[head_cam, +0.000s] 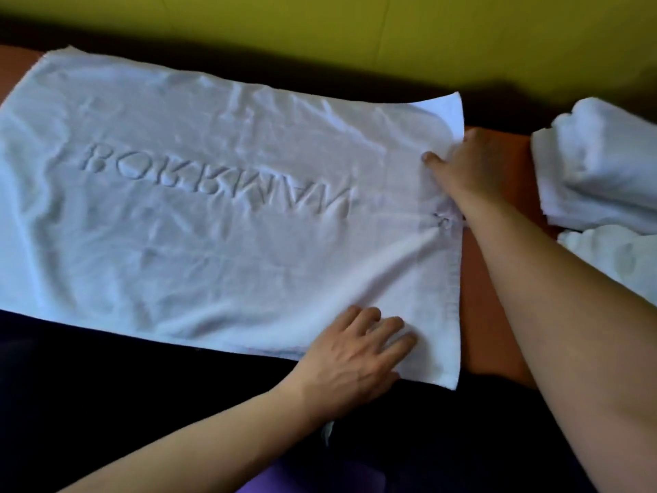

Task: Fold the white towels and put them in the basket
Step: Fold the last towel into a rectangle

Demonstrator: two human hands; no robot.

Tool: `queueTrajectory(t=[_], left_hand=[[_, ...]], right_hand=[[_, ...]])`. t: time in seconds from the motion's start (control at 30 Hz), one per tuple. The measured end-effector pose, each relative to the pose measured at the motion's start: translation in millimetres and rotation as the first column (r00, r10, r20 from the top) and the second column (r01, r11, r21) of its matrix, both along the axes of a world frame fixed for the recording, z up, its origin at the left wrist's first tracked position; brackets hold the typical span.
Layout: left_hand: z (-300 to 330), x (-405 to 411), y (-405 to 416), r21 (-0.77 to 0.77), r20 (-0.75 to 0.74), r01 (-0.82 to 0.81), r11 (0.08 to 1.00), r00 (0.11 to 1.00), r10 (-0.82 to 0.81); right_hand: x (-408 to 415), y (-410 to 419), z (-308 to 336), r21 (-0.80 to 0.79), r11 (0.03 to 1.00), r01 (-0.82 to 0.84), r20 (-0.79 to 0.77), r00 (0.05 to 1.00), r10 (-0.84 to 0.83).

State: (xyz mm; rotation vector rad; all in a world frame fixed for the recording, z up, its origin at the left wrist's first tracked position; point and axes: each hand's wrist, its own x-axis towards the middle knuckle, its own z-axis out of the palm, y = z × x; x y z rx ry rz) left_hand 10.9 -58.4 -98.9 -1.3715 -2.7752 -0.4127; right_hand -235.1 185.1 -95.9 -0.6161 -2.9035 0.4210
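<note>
That big white terry towel with embossed lettering [220,208] lies flat on the orange table [497,279]: soft, floppy, light. Your right hand [473,161] pinches its far right edge, left hand [355,354] presses flat-fingered near the near corner. Take both right corners.

My head cam, close in, looks fwd and down on the towel [220,208], wall [355,37] at 12 o'clock.

Person, head-camera view: two bare forearms, no sleeves visible; left hand [350,354] and right hand [469,165] ungloved; no rings, watch or bracelets showing; nails short, unpainted; purple garment [320,475] at lower edge.
</note>
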Motion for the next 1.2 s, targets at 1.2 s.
queueTrajectory(t=[1.2], left_hand=[[104, 40, -85, 0.458, 0.822, -0.768, 0.448, 0.558, 0.115]], right_hand=[[8, -76, 155, -0.708, 0.701, 0.081, -0.177, 0.941, -0.287]])
